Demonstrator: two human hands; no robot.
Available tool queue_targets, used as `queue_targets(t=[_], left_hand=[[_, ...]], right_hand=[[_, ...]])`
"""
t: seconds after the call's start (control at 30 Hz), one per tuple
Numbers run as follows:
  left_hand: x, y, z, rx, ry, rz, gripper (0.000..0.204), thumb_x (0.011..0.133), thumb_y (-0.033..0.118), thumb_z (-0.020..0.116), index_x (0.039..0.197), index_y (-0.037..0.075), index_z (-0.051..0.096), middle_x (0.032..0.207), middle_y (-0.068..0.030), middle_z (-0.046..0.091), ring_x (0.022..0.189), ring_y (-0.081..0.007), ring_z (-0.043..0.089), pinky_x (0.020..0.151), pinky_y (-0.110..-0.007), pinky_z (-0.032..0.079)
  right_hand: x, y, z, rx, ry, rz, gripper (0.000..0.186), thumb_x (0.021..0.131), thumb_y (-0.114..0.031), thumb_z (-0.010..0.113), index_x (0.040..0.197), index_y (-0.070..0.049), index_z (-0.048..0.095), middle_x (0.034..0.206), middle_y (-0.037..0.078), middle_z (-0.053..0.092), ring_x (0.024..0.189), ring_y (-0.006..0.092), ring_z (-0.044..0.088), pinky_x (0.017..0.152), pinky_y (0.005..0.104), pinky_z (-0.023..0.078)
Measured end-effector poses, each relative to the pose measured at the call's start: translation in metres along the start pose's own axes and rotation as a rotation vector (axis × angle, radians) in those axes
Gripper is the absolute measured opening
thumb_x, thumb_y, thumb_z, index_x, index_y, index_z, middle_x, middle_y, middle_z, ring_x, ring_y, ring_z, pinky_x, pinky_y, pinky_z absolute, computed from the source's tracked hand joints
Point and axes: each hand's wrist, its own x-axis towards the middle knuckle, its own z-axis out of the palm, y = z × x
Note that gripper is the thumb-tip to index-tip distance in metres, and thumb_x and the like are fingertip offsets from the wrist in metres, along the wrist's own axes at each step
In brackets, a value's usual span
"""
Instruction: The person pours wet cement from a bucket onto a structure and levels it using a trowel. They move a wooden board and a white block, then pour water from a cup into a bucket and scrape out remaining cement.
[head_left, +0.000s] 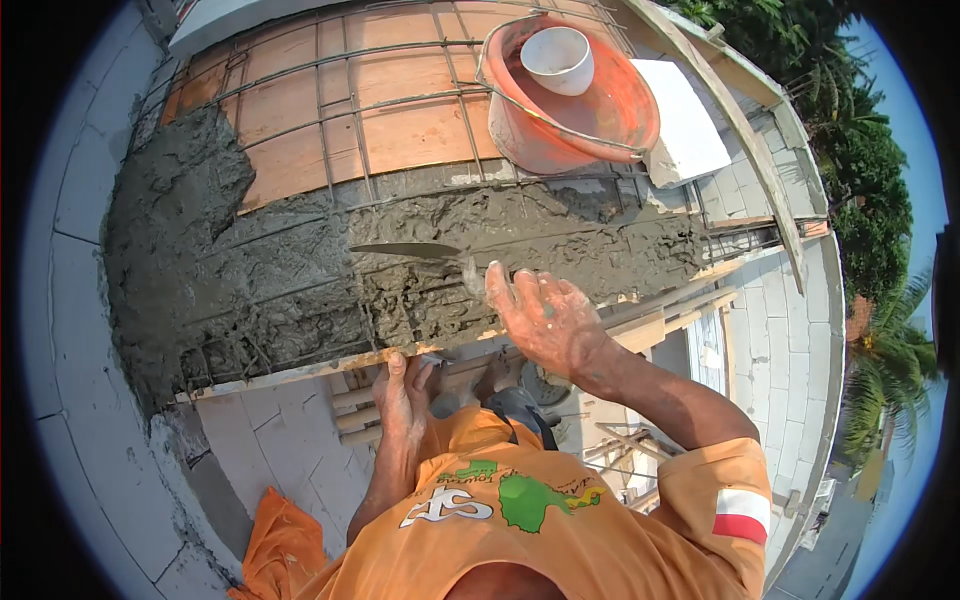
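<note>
My right hand, smeared with mortar, is closed around the handle of a trowel. The trowel's thin metal blade points left, over the wet grey concrete. That concrete lies rough and lumpy along the near strip and up the left side, partly covering steel bars. My left hand is at the near edge, with its thumb up against the long wooden board that borders the concrete. Its fingers look curled at the board, though they are partly hidden.
Beyond the concrete, a rebar grid lies over brown plywood. An orange bucket holding a white bowl stands at the far right, beside a white block. A curved wooden strip crosses the right side. Below the board is a drop with timbers.
</note>
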Motion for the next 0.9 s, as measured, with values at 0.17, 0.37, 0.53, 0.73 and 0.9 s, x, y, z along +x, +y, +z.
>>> queue_targets(t=[0.17, 0.37, 0.53, 0.73, 0.9], left_hand=[[0.002, 0.007, 0.007, 0.098, -0.095, -0.05, 0.087, 0.084, 0.05, 0.068, 0.141, -0.002, 0.029, 0.144, -0.0216, 0.035, 0.134, -0.0354, 0.038, 0.106, -0.042, 0.04], [-0.005, 0.004, 0.017, 0.159, -0.014, -0.016, 0.091, 0.082, 0.054, 0.068, 0.138, -0.007, 0.031, 0.144, -0.025, 0.035, 0.134, -0.0345, 0.037, 0.111, -0.044, 0.033], [0.002, 0.002, 0.008, 0.18, -0.069, -0.026, 0.094, 0.084, 0.058, 0.062, 0.141, -0.007, 0.026, 0.146, -0.0261, 0.031, 0.137, -0.0346, 0.034, 0.111, -0.044, 0.033], [-0.001, 0.005, 0.017, 0.223, -0.073, -0.038, 0.098, 0.084, 0.061, 0.059, 0.143, -0.009, 0.021, 0.147, -0.027, 0.027, 0.137, -0.0355, 0.032, 0.112, -0.042, 0.032], [0.0, 0.001, 0.014, 0.216, -0.03, -0.007, 0.102, 0.084, 0.061, 0.059, 0.144, -0.009, 0.015, 0.148, -0.0292, 0.023, 0.137, -0.0366, 0.031, 0.114, -0.043, 0.03]], right_hand=[[-0.033, -0.012, 0.018, 0.127, 0.072, 0.165, 0.055, 0.075, -0.013, 0.063, 0.125, 0.004, 0.05, 0.084, 0.009, 0.053, 0.069, 0.019, 0.063, 0.056, 0.0301, 0.053], [-0.102, -0.003, 0.027, 0.4, -0.179, 0.497, 0.053, 0.087, -0.023, 0.059, 0.13, 0.004, 0.043, 0.093, 0.016, 0.057, 0.072, 0.0306, 0.065, 0.061, 0.0386, 0.054], [-0.162, 0.045, 0.026, 0.602, -0.261, 0.902, 0.053, 0.096, -0.032, 0.05, 0.132, 0.005, 0.039, 0.101, 0.024, 0.06, 0.08, 0.0417, 0.064, 0.068, 0.0487, 0.054], [-0.261, 0.128, 0.042, 0.308, -0.226, 1.062, 0.043, 0.091, -0.025, 0.055, 0.115, 0.011, 0.054, 0.084, 0.024, 0.066, 0.081, 0.0384, 0.066, 0.072, 0.0466, 0.054], [-0.272, 0.167, 0.027, 0.265, -0.273, 1.165, 0.042, 0.088, -0.023, 0.058, 0.113, 0.01, 0.054, 0.076, 0.023, 0.063, 0.078, 0.0382, 0.066, 0.068, 0.047, 0.053]])
